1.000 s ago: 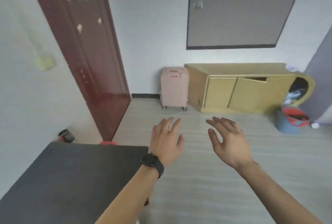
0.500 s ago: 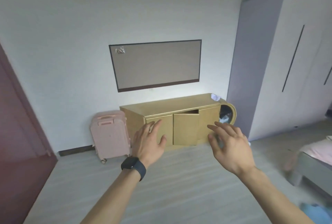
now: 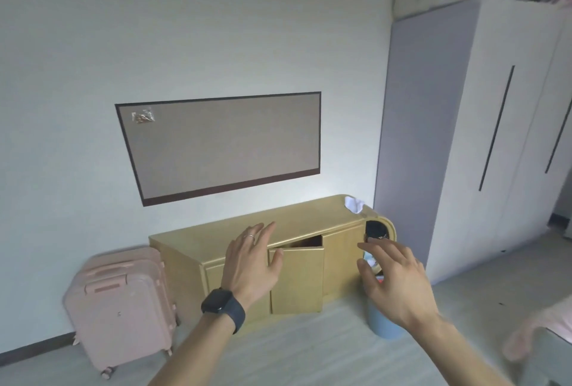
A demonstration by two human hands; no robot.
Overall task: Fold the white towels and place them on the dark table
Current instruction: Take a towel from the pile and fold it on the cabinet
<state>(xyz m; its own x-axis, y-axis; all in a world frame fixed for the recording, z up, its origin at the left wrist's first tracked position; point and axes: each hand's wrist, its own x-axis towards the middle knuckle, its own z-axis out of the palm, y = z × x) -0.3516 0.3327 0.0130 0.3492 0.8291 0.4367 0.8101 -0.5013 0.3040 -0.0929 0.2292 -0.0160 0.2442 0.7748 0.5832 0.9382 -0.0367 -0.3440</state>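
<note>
left hand (image 3: 250, 265): empty, fingers spread loose, held out ahead of me
right hand (image 3: 393, 280): empty too, fingers relaxed, grasping nothing
white towels: none i could make out; white crumpled scrap (image 3: 353, 203) lay on the wooden cabinet (image 3: 278, 224), cloth or paper unclear
dark table: out of view
nearby: cabinet door (image 3: 297, 280) ajar, blue bucket (image 3: 382, 322) beside it
risk: i might grab the wrong white thing or clip the ajar door, since no towel was located

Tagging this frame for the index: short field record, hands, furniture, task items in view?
left hand: open, empty, black watch on wrist
right hand: open, empty
low yellow wooden cabinet: middle door ajar
pink hard-shell suitcase: upright, left of cabinet
crumpled white item: on cabinet top, identity unclear
dark table: not in view
</note>
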